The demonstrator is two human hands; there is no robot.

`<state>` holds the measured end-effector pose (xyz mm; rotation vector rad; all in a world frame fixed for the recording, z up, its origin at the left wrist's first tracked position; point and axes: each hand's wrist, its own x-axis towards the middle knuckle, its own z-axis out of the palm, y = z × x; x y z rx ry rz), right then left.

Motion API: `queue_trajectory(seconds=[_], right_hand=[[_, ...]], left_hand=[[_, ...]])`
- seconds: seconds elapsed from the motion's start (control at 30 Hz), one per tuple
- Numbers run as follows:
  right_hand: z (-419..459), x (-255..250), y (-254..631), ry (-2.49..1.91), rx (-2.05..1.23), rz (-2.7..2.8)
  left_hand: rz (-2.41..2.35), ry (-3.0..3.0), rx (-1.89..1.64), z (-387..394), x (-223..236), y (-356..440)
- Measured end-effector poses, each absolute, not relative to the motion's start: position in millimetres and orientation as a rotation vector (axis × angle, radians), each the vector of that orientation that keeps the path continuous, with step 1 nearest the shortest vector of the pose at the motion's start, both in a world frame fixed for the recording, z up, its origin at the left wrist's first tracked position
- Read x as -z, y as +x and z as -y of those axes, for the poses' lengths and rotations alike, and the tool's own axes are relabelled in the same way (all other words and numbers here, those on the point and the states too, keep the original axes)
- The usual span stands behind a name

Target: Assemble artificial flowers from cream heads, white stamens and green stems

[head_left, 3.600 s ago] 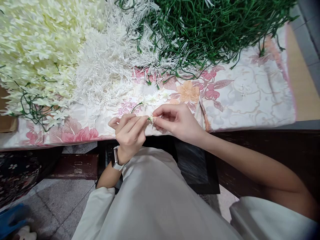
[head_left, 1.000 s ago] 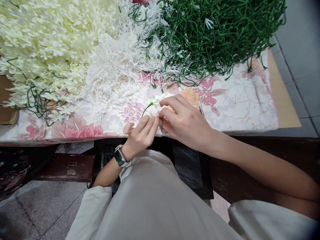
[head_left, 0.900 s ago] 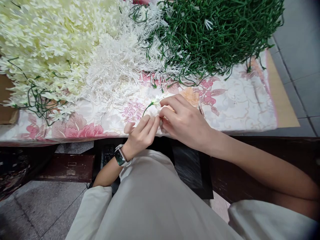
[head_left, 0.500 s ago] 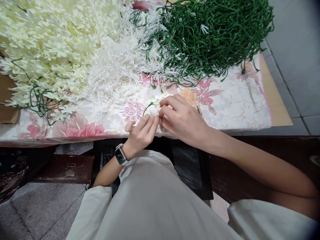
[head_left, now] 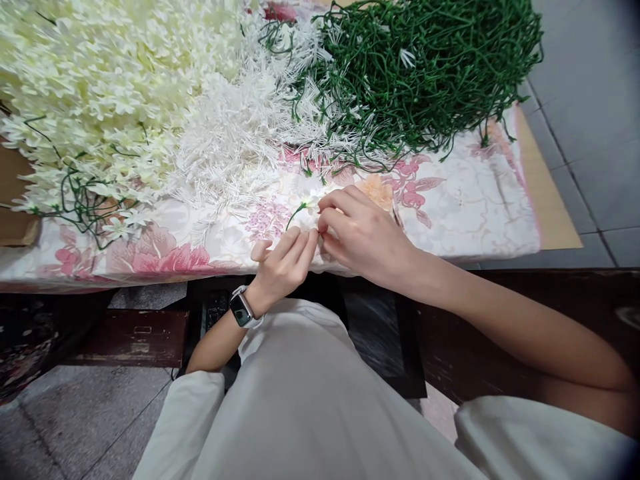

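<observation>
My left hand (head_left: 289, 262), with a watch (head_left: 241, 310) on its wrist, is closed near the table's front edge. An artificial flower (head_left: 311, 198) with a thin green stem (head_left: 296, 215) rises from its fingers. My right hand (head_left: 367, 235) meets it from the right, thumb and fingers pinched together against the white part of the flower. The two sets of fingertips almost touch, and they hide exactly what lies between them. Just behind them lies a heap of white stamen sprigs (head_left: 225, 150).
Pale yellow-white blossoms (head_left: 110, 87) are piled at the left, with loose green stems (head_left: 83, 200) in front. A big tangle of green stems (head_left: 430, 80) fills the back right. A floral cloth (head_left: 470, 213) covers the table. At the far left stands a cardboard box (head_left: 17, 200).
Both hands stay almost in place around the flower; only the fingers shift very slightly. The piles look the same.
</observation>
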<state>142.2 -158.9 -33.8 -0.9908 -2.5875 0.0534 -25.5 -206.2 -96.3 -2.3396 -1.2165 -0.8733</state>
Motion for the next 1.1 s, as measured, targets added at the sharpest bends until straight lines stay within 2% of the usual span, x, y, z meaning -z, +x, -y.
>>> queue_trajectory(seconds=[0.37, 0.47, 0.63, 0.73, 1.1], right_hand=[[159, 30, 141, -1.046, -0.087, 2.608], [158, 25, 147, -1.072, -0.29, 2.499], [156, 24, 170, -1.05, -0.853, 2.134], [156, 29, 176, -0.995, -0.996, 2.03], [152, 41, 165, -0.895, -0.93, 2.149]], left_hand=[[1.335, -2.452, 0.891, 209, 102, -26], [1.412, -2.359, 0.99, 208, 97, -24], [1.551, -2.371, 1.2, 203, 76, -22], [1.647, -2.496, 1.221, 202, 66, -24], [1.782, -2.672, 1.177, 198, 60, -30]])
